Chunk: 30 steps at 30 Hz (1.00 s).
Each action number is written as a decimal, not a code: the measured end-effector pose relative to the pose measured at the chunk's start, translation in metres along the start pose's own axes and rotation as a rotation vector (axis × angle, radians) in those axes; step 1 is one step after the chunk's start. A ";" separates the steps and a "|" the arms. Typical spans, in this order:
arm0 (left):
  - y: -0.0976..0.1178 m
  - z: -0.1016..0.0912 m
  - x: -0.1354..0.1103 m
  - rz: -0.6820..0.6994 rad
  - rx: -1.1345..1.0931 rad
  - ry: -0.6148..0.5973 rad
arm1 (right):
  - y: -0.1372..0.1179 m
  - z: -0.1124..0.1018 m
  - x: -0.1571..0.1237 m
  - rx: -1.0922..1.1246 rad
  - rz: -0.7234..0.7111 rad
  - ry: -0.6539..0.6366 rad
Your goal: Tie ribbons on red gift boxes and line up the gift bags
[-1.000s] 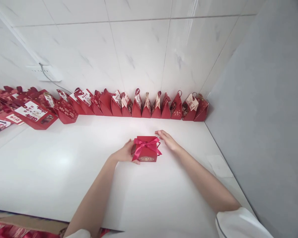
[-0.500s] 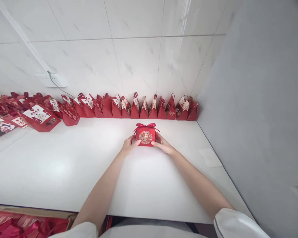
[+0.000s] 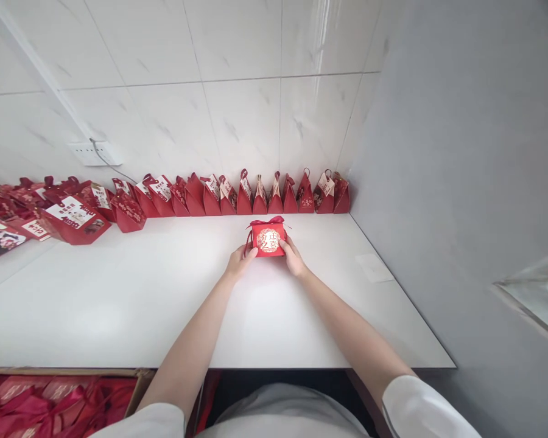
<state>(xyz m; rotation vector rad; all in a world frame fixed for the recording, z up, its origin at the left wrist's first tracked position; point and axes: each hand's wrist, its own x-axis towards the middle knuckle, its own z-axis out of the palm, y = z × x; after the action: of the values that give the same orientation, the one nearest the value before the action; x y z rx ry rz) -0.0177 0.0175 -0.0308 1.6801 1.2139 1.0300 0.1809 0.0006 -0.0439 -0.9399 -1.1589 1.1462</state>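
A small red gift box [image 3: 268, 239] with a round gold emblem and a red ribbon bow on top is held between both my hands over the white table. My left hand [image 3: 242, 261] grips its left side, thumb on the front lower corner. At its right side is my right hand [image 3: 295, 257], thumb pressed on the front face; the other fingers are mostly hidden behind the box. Just behind it, a row of red triangular gift boxes [image 3: 245, 198] with loops and tags stands along the wall.
More red boxes [image 3: 75, 219] are crowded at the table's left end. A cardboard carton [image 3: 141, 386] of red ribboned boxes sits below the front left edge. A white square plate [image 3: 373, 267] lies on the right, beside a grey panel [image 3: 429, 182]. A socket strip [image 3: 95, 153] is on the wall.
The held box has tilted so its emblem face shows more fully, and it sits slightly farther up the view. My right hand has moved in closer around it. The camera view has shifted a little.
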 end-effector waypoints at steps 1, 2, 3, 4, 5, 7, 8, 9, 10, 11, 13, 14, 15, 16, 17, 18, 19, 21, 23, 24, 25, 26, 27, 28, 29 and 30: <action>0.001 0.002 -0.002 0.008 -0.021 -0.004 | 0.000 0.003 -0.004 0.005 -0.010 0.033; 0.002 0.004 -0.003 0.014 -0.039 -0.009 | 0.000 0.007 -0.007 0.013 -0.018 0.066; 0.003 0.005 -0.004 0.019 -0.053 -0.013 | -0.001 0.010 -0.011 0.022 -0.023 0.096; 0.004 0.006 -0.005 0.024 -0.063 -0.017 | -0.002 0.012 -0.013 0.031 -0.025 0.115; 0.004 0.007 -0.005 0.029 -0.069 -0.019 | -0.003 0.014 -0.016 0.036 -0.025 0.130; 0.005 0.006 -0.005 0.043 -0.075 -0.018 | -0.004 0.015 -0.018 0.029 -0.028 0.134; 0.005 0.006 -0.004 0.053 -0.077 -0.016 | -0.005 0.014 -0.018 0.021 -0.033 0.124; 0.005 0.005 -0.004 0.065 -0.079 -0.017 | -0.005 0.014 -0.018 0.012 -0.038 0.109; 0.004 0.003 -0.003 0.078 -0.080 -0.018 | -0.006 0.013 -0.017 0.005 -0.043 0.095; 0.003 0.001 -0.002 0.090 -0.079 -0.016 | -0.006 0.012 -0.016 0.002 -0.048 0.078; 0.001 -0.003 0.001 0.108 -0.072 -0.008 | -0.006 0.010 -0.013 0.013 -0.059 0.043; 0.000 -0.005 0.003 0.113 -0.067 -0.003 | -0.005 0.009 -0.011 0.026 -0.068 0.028; -0.001 -0.007 0.005 0.116 -0.064 0.000 | -0.005 0.008 -0.009 0.044 -0.081 0.012; -0.002 -0.008 0.007 0.116 -0.062 0.001 | -0.005 0.008 -0.007 0.061 -0.096 -0.004; -0.002 -0.009 0.008 0.115 -0.063 -0.002 | -0.005 0.007 -0.006 0.073 -0.109 -0.014; -0.003 -0.009 0.009 0.113 -0.066 -0.006 | -0.005 0.006 -0.005 0.079 -0.121 -0.015; -0.004 -0.009 0.010 0.111 -0.070 -0.010 | -0.005 0.006 -0.004 0.078 -0.132 -0.009; -0.005 -0.008 0.010 0.106 -0.081 -0.017 | -0.006 0.004 -0.003 0.062 -0.148 0.020; -0.005 -0.007 0.008 0.112 -0.093 -0.027 | -0.005 0.003 -0.003 0.052 -0.143 0.052; -0.005 -0.007 0.006 0.113 -0.113 -0.040 | -0.005 0.002 -0.003 0.059 -0.129 0.056; -0.005 -0.007 0.004 0.104 -0.146 -0.058 | -0.004 0.001 -0.003 0.069 -0.108 0.050; -0.005 -0.006 0.003 0.080 -0.193 -0.081 | -0.002 0.000 -0.002 0.075 -0.076 0.039; -0.004 -0.006 0.001 0.042 -0.250 -0.101 | -0.001 -0.001 -0.002 0.075 -0.039 0.023; -0.003 -0.006 0.000 -0.008 -0.311 -0.111 | 0.001 -0.002 -0.001 0.068 -0.001 0.008; -0.002 -0.006 -0.001 -0.062 -0.363 -0.102 | 0.003 -0.003 0.000 0.056 0.033 -0.003; -0.001 -0.006 -0.001 -0.107 -0.395 -0.068 | 0.004 -0.004 0.001 0.044 0.056 -0.005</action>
<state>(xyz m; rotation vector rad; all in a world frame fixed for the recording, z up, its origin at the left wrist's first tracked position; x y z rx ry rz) -0.0233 0.0174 -0.0297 1.3192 0.9701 1.0574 0.1838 0.0027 -0.0484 -0.9417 -1.1133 1.2150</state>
